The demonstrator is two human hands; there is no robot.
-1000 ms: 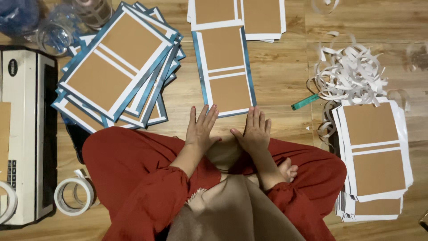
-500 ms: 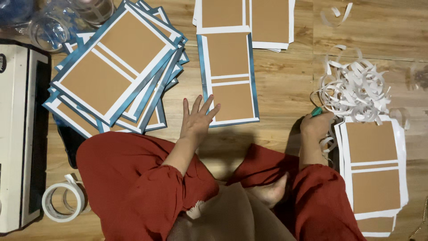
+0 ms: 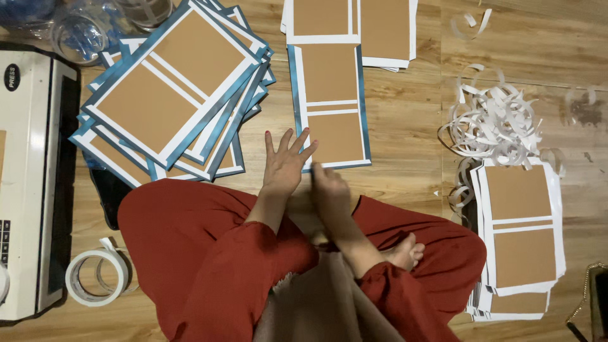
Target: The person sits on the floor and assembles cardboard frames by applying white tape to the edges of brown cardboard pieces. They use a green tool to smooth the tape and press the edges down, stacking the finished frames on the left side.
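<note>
Left hand flat, fingers spread, unclenched, on blue-edged brown card; right hand blurred beside it, grip unclear

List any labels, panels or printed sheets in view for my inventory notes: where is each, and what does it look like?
Round black button label: top of the white machine at far left.
Dark keypad strip: the machine's left edge, lower down.
Blue-bordered card: on the floor ahead, tan panels on white, left hand on its lower corner, blurred right hand beside it.
Blue-bordered card pile: fanned, upper left.
White-bordered card stack: right.
</note>
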